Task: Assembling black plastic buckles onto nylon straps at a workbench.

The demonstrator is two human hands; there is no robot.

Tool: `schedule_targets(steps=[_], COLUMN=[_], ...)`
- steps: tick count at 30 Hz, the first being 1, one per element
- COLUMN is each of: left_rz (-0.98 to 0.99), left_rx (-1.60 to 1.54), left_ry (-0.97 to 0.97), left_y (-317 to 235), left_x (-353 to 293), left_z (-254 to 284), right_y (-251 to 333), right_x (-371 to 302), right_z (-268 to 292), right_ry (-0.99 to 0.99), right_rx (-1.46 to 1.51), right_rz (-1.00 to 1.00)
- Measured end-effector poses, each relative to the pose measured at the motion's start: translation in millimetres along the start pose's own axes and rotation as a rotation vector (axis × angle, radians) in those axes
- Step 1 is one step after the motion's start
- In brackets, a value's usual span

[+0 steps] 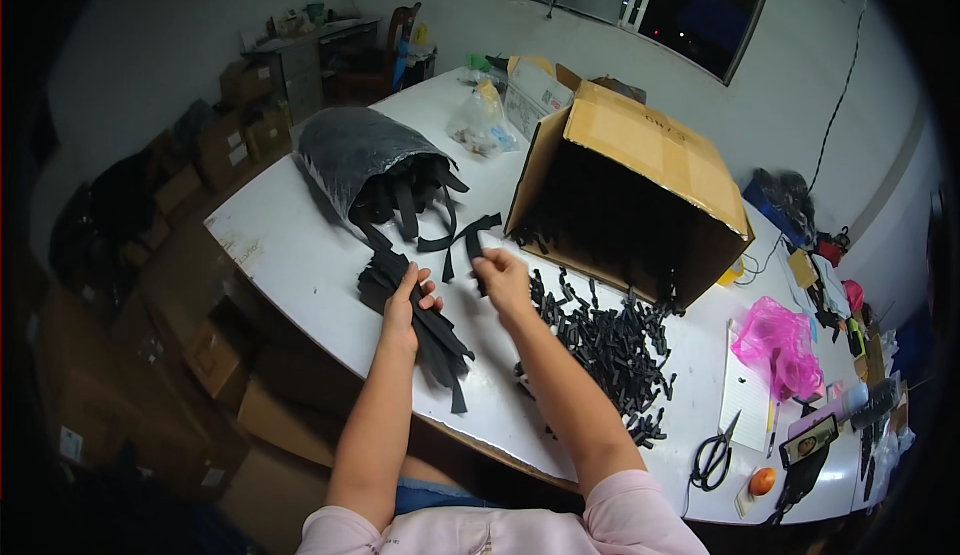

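Note:
My left hand point(409, 305) is closed round a bundle of black fabric strips point(436, 340), whose ends hang over the near side of the table. In my right hand point(501, 277) a single black strip point(475, 247) is gripped, its upper end rising past my fingers. Behind my hands, a dark plastic bag point(365, 150) lies on its side, its mouth spilling more black strips point(405, 205). One loose strip point(437, 245) rests between the bag and my right hand. Beside my right forearm spreads a heap of small black clips or buckles point(610, 345); their exact kind is unclear.
A large cardboard box point(650, 135) lies open toward me, dark pieces inside. To the right are black-handled scissors point(712, 460), a paper pad point(745, 395), a pink plastic bag point(780, 345), a phone point(810, 440) and an orange round object point(762, 481). Cartons point(215, 360) stand left below the white table point(290, 260).

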State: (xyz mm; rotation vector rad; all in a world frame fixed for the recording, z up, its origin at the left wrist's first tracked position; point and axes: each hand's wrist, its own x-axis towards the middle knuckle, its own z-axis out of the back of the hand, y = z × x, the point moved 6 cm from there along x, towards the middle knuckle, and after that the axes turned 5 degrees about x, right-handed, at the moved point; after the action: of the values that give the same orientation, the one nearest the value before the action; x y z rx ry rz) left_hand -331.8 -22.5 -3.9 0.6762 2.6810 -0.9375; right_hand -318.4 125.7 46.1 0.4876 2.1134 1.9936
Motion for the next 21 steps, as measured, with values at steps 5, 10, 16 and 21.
schedule_targets(steps=[5,10,16,21], left_rz=[0.007,-0.159,-0.145,-0.128], left_rx=[0.009,-0.099,-0.053,-0.053], left_ry=[0.069,0.067,-0.02,-0.042], left_y=[-3.1,-14.4,-19.0,-15.0], left_x=[2.2,7.5,3.2,6.8], left_z=[2.1,11.9,10.6,12.7], right_y=[-6.6,-2.1,-9.4,-17.6], right_x=[-53.4,-3.5,36.3,40.7], right_z=[-63.3,-45.4,-60.3,-62.6], right_ry=[0.467,0.257,0.184,0.026], right_rx=[0.071,-0.365,-1.231,-1.274], right_rz=[-0.218,0.082,0.155,0.342])
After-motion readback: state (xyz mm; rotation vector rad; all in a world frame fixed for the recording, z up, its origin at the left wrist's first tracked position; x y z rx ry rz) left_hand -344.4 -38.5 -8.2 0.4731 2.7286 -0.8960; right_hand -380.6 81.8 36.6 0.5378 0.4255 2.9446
